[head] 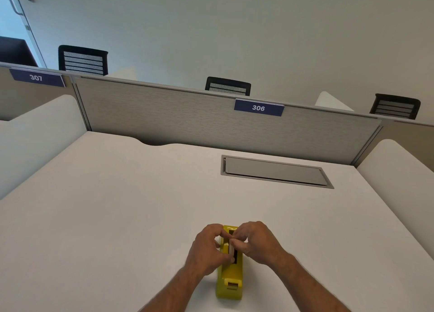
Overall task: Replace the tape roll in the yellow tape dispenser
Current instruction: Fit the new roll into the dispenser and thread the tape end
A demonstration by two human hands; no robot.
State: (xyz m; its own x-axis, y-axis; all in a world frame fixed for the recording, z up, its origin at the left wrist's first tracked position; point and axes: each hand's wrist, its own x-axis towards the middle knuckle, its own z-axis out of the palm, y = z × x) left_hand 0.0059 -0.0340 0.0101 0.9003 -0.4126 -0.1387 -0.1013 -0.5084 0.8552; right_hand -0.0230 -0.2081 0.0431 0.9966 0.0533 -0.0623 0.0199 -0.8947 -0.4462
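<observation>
The yellow tape dispenser [230,283] stands on the white desk [117,217] near its front edge, with its cutter end toward me. Both hands meet over the dispenser's open slot. My left hand [206,250] and my right hand [258,241] pinch a pale tape roll [232,247] from either side, holding it on edge in the slot. Fingers hide most of the roll. The slot's dark inside shows below and beyond the fingers.
A grey cable hatch [274,172] is set flush into the desk at the back right. A grey partition [187,117] with a "306" label [258,108] closes the far edge. White side panels flank the desk, and black chairs stand behind the partition.
</observation>
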